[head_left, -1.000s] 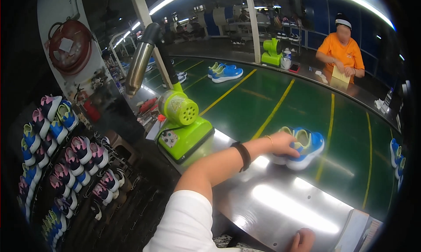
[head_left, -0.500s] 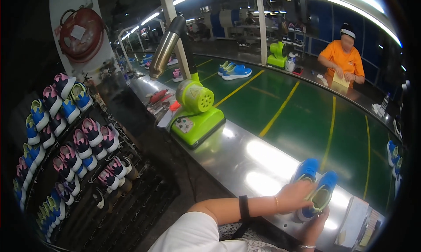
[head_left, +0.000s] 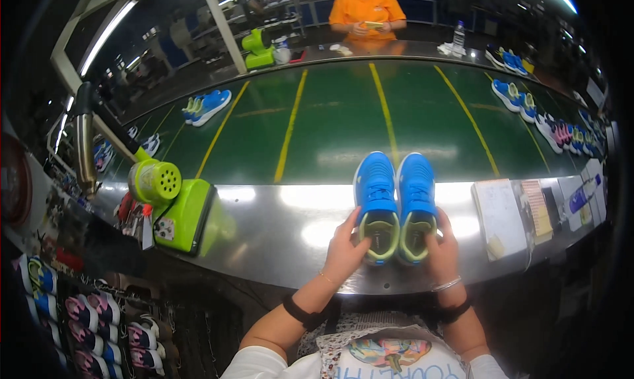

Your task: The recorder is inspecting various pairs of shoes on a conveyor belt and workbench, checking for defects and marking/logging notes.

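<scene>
A pair of blue sneakers with pale green lining stands side by side before me, toes pointing away, at the steel counter (head_left: 271, 243). My left hand (head_left: 345, 252) grips the left sneaker (head_left: 377, 189) at its outer heel side, the thumb at the collar. On the other side, my right hand (head_left: 442, 252) holds the right sneaker (head_left: 417, 184), its thumb reaching over the opening. Some fingers of both hands are hidden by the shoes. Both insoles show inside the dark openings.
A green conveyor belt (head_left: 330, 128) with yellow lines runs beyond the counter, carrying shoes at both sides. A lime-green blower machine (head_left: 181, 214) stands left; papers (head_left: 500, 217) and a bottle (head_left: 584, 194) lie right. Racked shoes (head_left: 92, 319) are lower left. Across the belt is a co-worker (head_left: 367, 12).
My view has swung right to face the belt. My hands have moved apart, from both being around one sneaker to one on each; the pair now points straight away.
</scene>
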`<state>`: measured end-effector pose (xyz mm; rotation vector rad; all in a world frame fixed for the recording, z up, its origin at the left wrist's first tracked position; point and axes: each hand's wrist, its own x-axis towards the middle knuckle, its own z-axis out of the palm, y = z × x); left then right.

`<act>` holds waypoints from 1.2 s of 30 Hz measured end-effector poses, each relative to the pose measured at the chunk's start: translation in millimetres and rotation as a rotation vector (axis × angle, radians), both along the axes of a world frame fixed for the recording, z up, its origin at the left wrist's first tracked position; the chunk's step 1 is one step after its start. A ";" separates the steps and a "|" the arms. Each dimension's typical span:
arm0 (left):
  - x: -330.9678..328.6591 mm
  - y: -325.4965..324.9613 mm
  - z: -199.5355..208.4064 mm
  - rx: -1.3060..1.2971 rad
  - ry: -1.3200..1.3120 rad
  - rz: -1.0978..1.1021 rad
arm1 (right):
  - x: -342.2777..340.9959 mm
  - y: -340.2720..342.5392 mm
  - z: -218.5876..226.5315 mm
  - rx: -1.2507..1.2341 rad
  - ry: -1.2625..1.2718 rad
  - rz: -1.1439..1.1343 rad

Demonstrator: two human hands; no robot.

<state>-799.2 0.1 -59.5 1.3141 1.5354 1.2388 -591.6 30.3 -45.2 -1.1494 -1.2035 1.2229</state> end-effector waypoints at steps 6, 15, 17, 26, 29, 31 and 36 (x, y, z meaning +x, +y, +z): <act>15.4 -12.1 -23.0 0.301 0.068 -0.007 | 12.5 -18.5 -30.6 0.426 -0.315 -0.146; 13.3 -25.6 -47.9 0.309 -0.210 -0.066 | 11.2 -26.5 -41.7 0.527 -0.231 -0.084; 11.9 -26.2 -49.1 0.284 -0.257 -0.077 | 11.3 -26.3 -43.1 0.549 -0.234 -0.068; 8.8 -23.2 -46.2 0.267 -0.153 -0.136 | 11.3 -25.1 -55.2 0.449 -0.066 0.002; 9.1 -22.3 -51.0 0.247 -0.198 -0.129 | 12.0 -24.6 -56.8 0.446 -0.066 0.001; 9.4 -22.3 -53.2 0.310 -0.104 -0.125 | 12.1 -25.4 -55.6 0.443 -0.068 -0.001; 9.5 -25.4 -49.5 0.264 -0.196 -0.131 | 14.7 -28.7 -54.9 0.468 -0.131 -0.012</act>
